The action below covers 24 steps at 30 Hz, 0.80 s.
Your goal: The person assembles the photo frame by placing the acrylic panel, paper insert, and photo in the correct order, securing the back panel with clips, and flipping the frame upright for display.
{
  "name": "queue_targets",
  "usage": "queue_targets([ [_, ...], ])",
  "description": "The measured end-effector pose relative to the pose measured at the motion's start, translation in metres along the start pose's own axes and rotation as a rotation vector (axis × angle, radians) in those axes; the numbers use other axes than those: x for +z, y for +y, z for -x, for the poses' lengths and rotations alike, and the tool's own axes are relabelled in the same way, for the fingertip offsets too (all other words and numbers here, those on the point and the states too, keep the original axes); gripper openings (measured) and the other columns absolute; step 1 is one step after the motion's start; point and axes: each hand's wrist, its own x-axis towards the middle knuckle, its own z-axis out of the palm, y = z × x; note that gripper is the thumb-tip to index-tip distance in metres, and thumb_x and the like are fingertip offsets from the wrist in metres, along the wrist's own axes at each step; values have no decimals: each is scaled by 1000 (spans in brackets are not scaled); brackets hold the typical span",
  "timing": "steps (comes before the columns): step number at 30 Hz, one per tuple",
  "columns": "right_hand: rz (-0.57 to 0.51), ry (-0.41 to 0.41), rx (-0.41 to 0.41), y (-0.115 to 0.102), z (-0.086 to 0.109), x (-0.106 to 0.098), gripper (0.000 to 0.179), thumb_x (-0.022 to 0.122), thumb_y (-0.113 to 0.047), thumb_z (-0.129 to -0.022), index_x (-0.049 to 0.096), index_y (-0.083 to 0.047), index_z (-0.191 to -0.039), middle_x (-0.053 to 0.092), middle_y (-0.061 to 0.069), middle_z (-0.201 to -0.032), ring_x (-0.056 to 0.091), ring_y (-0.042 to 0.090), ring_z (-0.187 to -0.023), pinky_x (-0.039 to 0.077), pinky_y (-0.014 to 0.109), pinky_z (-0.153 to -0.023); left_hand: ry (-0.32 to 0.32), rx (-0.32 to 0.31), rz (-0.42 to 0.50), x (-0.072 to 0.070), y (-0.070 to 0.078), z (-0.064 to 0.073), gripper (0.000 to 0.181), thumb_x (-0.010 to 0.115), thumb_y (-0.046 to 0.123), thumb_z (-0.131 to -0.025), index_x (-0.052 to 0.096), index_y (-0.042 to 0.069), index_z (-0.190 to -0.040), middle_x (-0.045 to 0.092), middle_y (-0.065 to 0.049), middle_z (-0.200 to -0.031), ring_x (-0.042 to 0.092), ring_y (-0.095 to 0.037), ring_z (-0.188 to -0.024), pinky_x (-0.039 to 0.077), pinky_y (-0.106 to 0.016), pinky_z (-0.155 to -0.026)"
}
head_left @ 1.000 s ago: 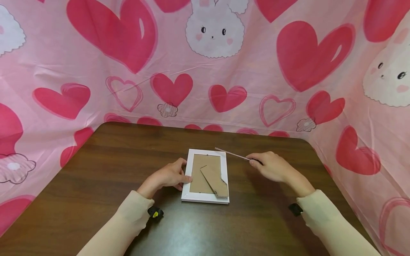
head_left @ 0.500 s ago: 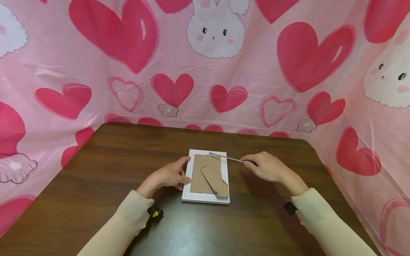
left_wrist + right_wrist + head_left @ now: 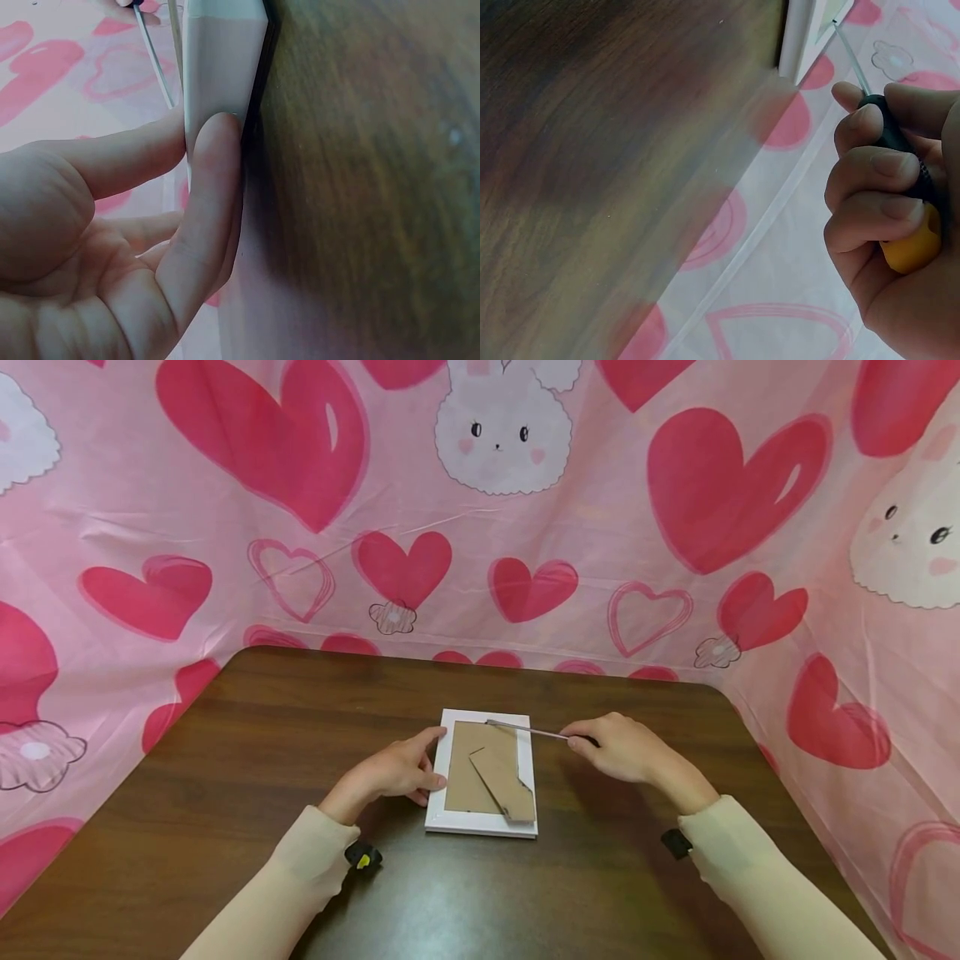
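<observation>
In the head view, a white picture frame [image 3: 465, 822] is lying face down on the table [image 3: 360, 693], its brown backing board [image 3: 467, 777] and stand [image 3: 504, 783] facing up. I'm watching the screwdriver [image 3: 528, 730]: a second ago its tip was hovering by the frame's far edge, and now it is sitting over the far end of the opening, so I judge the work is passing from lining up to working at that spot. Left of the frame, the left hand [image 3: 397, 768] is holding its side, the forefinger now reaching onto the edge; right of the frame, the right hand [image 3: 618, 747] is gripping the tool. In the left wrist view, one fingertip [image 3: 217, 139] is pressing the frame's side while another digit is meeting its upper edge, probably steadying it. In the right wrist view, fingers are curling round the black-and-yellow handle [image 3: 889, 127]; how firmly the tip is bearing on the frame, I can't tell.
</observation>
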Motion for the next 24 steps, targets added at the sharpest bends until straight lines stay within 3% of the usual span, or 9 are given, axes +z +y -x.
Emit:
queue_targets([
  [10, 22, -9, -15, 0, -1, -2, 30, 61, -22, -107, 75, -15, -132, 78, 5, -120, 74, 22, -104, 59, 56, -97, -6, 34, -39, 0, -3, -4, 91, 79, 5, -94, 26, 7, -169, 55, -14, -96, 60, -23, -80, 65, -34, -72],
  [24, 8, -14, -1, 1, -1, -1, 30, 61, -25, -108, 75, -16, -133, 77, 2, -119, 73, 21, -106, 58, 56, -98, 42, 62, -75, 2, -4, -6, 94, 82, 2, -91, 28, 6, -167, 45, -17, -123, 62, -25, -96, 66, -35, -78],
])
